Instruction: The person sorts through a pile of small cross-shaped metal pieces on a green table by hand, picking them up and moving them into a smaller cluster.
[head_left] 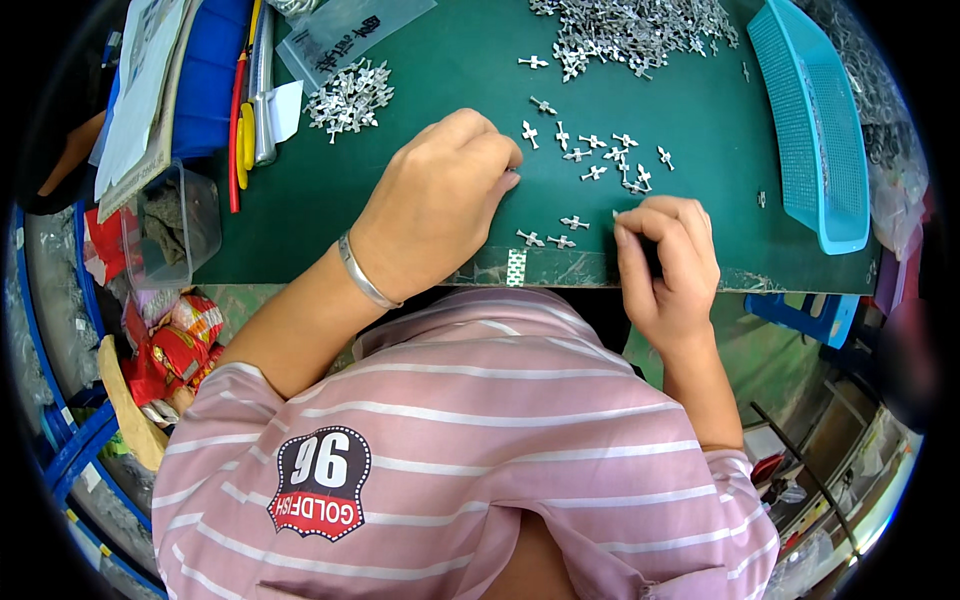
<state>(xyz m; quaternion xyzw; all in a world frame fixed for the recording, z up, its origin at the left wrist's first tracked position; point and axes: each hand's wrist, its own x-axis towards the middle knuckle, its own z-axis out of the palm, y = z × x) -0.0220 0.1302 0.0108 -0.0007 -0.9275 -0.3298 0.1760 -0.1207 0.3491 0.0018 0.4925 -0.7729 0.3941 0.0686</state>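
Small silver metal pieces (615, 154), cross-shaped with a stem: loose scatter on the green table (300, 220), ahead of and between the hands, some touching, others apart. Three more pieces (560, 241) nearer the table's front edge, between the hands. Big pile (640, 35) of the same at the far side, smaller pile (350, 98) at far left.

Left hand (440, 190): over the table, left of the scatter, fingers curled in, thumb tip up by the index finger. Can't tell if anything is in the grip. Metal bracelet (365, 275) on that wrist.

Right hand (670, 265): at the near edge, just below the scatter. Thumb and index tips drawn close together, with a gap behind them; other fingers bent. Can't tell whether a piece is pinched.

Further out: blue basket (830, 150) on the right of the table. Clear plastic bag (350, 40) beyond the small pile. On the left, a red rod (234, 165), blue tray (210, 90), clear box (207, 210) with grey cloth (165, 225) inside. Blue stool (805, 315) below the table, right side.
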